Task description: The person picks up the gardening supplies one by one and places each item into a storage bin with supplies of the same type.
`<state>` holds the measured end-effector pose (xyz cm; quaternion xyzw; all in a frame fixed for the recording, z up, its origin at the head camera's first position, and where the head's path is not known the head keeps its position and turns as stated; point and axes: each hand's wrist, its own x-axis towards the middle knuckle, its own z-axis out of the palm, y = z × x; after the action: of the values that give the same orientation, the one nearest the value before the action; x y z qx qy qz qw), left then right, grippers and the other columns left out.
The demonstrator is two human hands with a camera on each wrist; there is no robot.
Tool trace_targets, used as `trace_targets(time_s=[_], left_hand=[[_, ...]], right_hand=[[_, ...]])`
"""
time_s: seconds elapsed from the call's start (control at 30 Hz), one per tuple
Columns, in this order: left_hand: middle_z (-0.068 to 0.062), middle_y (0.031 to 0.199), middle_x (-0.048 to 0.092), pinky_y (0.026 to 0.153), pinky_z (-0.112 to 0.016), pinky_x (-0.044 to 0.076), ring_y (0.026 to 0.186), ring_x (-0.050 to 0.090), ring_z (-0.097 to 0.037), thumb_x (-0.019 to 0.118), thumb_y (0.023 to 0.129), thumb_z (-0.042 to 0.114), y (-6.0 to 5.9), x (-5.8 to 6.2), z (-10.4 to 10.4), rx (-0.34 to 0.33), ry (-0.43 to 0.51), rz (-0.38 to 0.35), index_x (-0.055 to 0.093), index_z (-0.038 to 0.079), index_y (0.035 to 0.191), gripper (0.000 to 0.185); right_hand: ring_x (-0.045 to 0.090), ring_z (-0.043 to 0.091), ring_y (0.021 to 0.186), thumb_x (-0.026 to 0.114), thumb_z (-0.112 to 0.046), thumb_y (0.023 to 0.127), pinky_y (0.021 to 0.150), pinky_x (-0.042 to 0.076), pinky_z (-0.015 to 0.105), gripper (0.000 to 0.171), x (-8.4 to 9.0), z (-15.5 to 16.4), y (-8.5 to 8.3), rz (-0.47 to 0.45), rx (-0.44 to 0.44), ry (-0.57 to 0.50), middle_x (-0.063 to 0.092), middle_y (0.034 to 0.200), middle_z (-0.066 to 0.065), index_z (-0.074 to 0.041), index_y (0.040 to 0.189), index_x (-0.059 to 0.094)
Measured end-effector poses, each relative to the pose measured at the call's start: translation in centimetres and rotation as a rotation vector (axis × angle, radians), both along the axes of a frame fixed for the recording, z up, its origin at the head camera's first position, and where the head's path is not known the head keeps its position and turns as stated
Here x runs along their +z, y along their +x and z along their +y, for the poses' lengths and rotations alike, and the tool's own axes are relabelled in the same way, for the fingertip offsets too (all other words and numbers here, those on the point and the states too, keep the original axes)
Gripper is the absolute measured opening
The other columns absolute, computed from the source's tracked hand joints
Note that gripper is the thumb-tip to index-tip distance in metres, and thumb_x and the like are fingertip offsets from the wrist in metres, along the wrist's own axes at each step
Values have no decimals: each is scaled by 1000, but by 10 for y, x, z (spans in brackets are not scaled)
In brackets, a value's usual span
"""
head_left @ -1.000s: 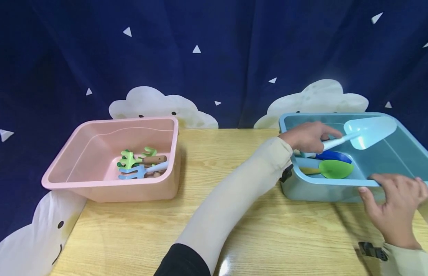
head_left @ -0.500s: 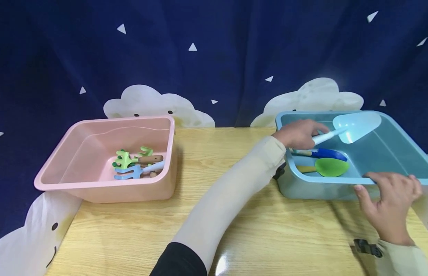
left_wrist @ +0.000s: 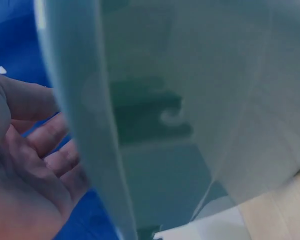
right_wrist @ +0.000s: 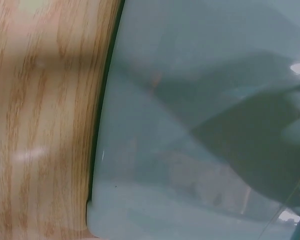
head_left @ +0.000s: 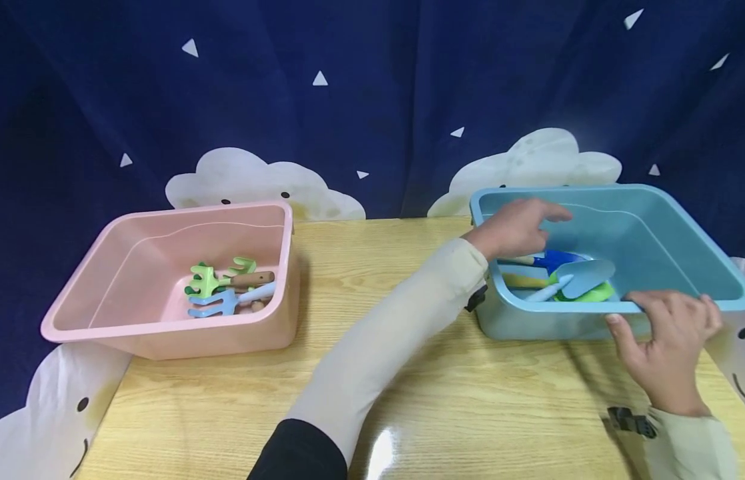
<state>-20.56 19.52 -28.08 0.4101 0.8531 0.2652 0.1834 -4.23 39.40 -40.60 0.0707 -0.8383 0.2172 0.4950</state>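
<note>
Pale blue trowel (head_left: 579, 278) lies inside blue bin (head_left: 678, 220), right of frame, on other trowels | head: left hand (head_left: 516, 230) released above it; right hand (head_left: 669, 340) grasps near rim, worth keeping firm | left wrist: relaxed fingers (left_wrist: 45, 145) beside bin wall | right wrist: bin wall, desk (right_wrist: 40, 125).

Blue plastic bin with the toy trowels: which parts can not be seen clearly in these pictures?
- Head view: the blue plastic bin near wall and the right hand hide part of the green trowel.
- Left wrist view: only blurred bin wall; trowels unseen.
- Right wrist view: hand out of frame.
</note>
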Motion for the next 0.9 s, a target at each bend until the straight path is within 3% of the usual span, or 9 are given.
trace_targets(time_s=[0.07, 0.17, 0.23, 0.3, 0.4, 0.53, 0.7, 0.9], left_hand=[[16, 147, 52, 64, -16, 37, 73, 55, -1, 44, 101, 9, 1, 4, -8, -11, 32, -2, 48, 28, 147, 50], [10, 143, 57, 63, -17, 37, 71, 54, -3, 41, 101, 8, 1, 9, -24, -18, 108, 30, 52, 23, 143, 46], [8, 140, 60, 72, -13, 41, 94, 63, -2, 41, 101, 8, 1, 12, -36, -10, 156, 56, 56, 21, 140, 43], [5, 137, 63, 84, -11, 43, 116, 60, -4, 42, 101, 9, 0, 14, -47, -1, 199, 76, 58, 18, 137, 41], [1, 133, 65, 94, -11, 43, 119, 61, -10, 44, 100, 9, 1, 15, -65, 11, 257, 82, 61, 14, 133, 37], [-1, 130, 67, 93, -14, 46, 113, 64, -11, 46, 100, 9, 4, 14, -87, 38, 319, 71, 64, 14, 129, 34], [0, 128, 68, 90, -18, 48, 107, 65, -11, 48, 99, 9, 15, 3, -117, 97, 367, 132, 65, 13, 127, 33], [-3, 133, 65, 109, -31, 43, 126, 59, -19, 52, 97, 10, 42, -26, -157, 170, 307, 313, 62, 10, 130, 34]], right_hand=[[37, 52, 89, 53, -69, 89, 112, 9, 58, 82, 1, 0, -1, 17, 0, 0, 55, 88, 34, 13, 89, 62], [36, 52, 89, 52, -69, 89, 112, 9, 58, 82, 2, 0, -2, 23, 0, 12, 55, 88, 34, 13, 90, 62], [37, 52, 89, 52, -68, 90, 112, 9, 58, 82, 3, 0, -2, 17, 1, 18, 55, 88, 34, 13, 90, 62], [37, 52, 90, 52, -69, 90, 112, 9, 58, 82, 3, 0, -2, 7, 1, 21, 55, 88, 34, 13, 90, 62], [37, 52, 90, 52, -69, 90, 112, 9, 59, 82, 4, 1, -2, 0, 1, 20, 56, 89, 34, 13, 90, 62], [37, 51, 90, 52, -69, 89, 112, 9, 58, 82, 4, 1, -1, 0, 2, 20, 56, 90, 34, 13, 91, 63], [37, 51, 89, 53, -69, 89, 113, 9, 56, 83, 3, 2, -1, 9, 8, 11, 56, 89, 33, 13, 89, 63], [37, 51, 92, 51, -71, 88, 114, 6, 53, 85, 2, 3, 4, -51, 8, 13, 56, 92, 33, 13, 91, 63]])
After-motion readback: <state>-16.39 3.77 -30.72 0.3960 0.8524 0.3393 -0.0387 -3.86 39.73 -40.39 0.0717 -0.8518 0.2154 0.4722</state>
